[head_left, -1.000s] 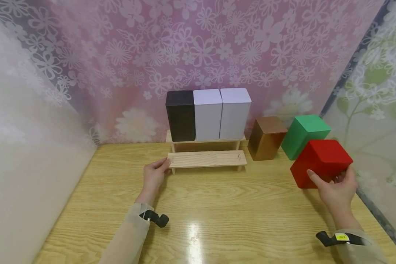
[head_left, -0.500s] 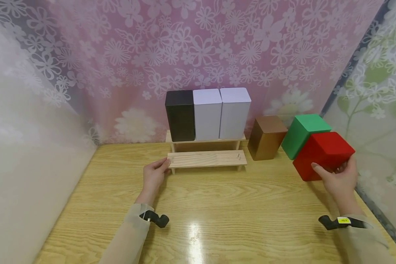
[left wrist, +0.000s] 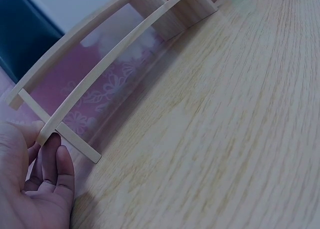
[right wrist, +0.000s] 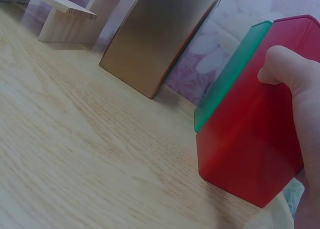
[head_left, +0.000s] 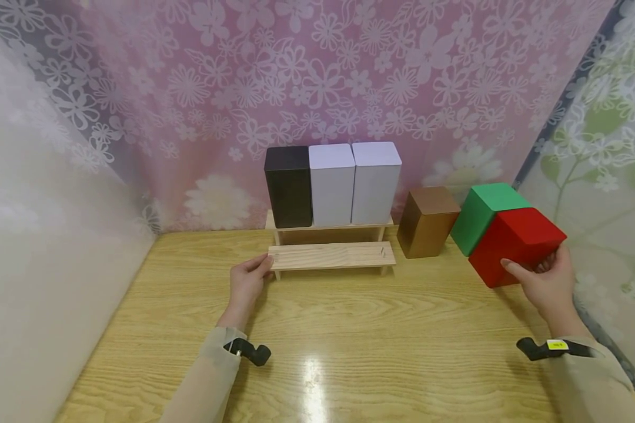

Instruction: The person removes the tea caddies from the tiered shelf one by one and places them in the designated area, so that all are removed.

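Note:
My left hand (head_left: 246, 284) pinches the left end of the lower board of a two-step wooden rack (head_left: 332, 256), thumb on top and fingers beneath, as the left wrist view shows. At the right, my right hand (head_left: 550, 288) grips a red box (head_left: 518, 244), its thumb (right wrist: 281, 69) across the near side; the other fingers are mostly hidden behind the box. The red box stands right in front of a green box (head_left: 478, 220) and overlaps it in the head view. Left of the green one is a brown metallic box (head_left: 428, 223).
On the rack's upper step stand a black box (head_left: 289, 191) and two white boxes, one in the middle (head_left: 332, 188) and one at the right (head_left: 376, 185). A pink floral curtain (head_left: 317, 70) hangs behind the wooden table (head_left: 317, 329). Pale curtains flank both sides.
My right hand has moved the red box back and slightly right, up against the green box in the head view. The left hand stays on the rack.

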### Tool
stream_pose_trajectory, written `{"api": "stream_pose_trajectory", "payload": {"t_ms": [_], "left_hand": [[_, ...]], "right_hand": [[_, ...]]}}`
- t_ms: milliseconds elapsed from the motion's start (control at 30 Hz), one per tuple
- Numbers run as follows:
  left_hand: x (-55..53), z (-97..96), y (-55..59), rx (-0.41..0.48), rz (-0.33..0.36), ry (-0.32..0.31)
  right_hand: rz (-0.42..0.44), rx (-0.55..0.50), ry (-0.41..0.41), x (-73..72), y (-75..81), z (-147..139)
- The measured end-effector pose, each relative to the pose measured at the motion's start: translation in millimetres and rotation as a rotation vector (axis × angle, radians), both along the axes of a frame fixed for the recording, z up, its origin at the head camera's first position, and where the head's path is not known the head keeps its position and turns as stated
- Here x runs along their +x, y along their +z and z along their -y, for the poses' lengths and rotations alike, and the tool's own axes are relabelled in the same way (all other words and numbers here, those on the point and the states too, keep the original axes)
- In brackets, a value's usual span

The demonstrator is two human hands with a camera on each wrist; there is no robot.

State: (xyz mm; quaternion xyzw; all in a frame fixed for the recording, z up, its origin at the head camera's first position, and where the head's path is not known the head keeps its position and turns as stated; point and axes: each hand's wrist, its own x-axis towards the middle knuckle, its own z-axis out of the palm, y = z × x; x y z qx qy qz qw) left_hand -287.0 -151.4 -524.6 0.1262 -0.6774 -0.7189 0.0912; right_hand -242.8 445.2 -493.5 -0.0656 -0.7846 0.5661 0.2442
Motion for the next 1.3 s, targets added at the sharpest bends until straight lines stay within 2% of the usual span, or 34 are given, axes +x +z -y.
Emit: {"api": "stream_pose_trajectory", "payload": {"t_ms": [267,667,1000,1233,1300], "left_hand": [[0.0,-0.1,-1.8,0.005,0.001,-0.003],[0.9,-0.2,-2.0,0.008,0.003,0.009],[1.5,-1.1,0.9,0.009,-0.008,-0.004],[1.2,-1.4,-0.1,-0.004,-0.009,0.005],[1.0,-1.1,-0.7,0.000,-0.014,0.004]], "right_hand": [[0.045,0.033,0.004,-4.2,-3.9,-3],[0.049,0.079,-0.025,-7.4,-1.9,9],[0.035,0.103,-0.005,-1.3,4.3,15],[0.024,-0.009,-0.002,5.3,15.8,12],[0.045,0.025,-0.029,10.2,21.5,13]]}}
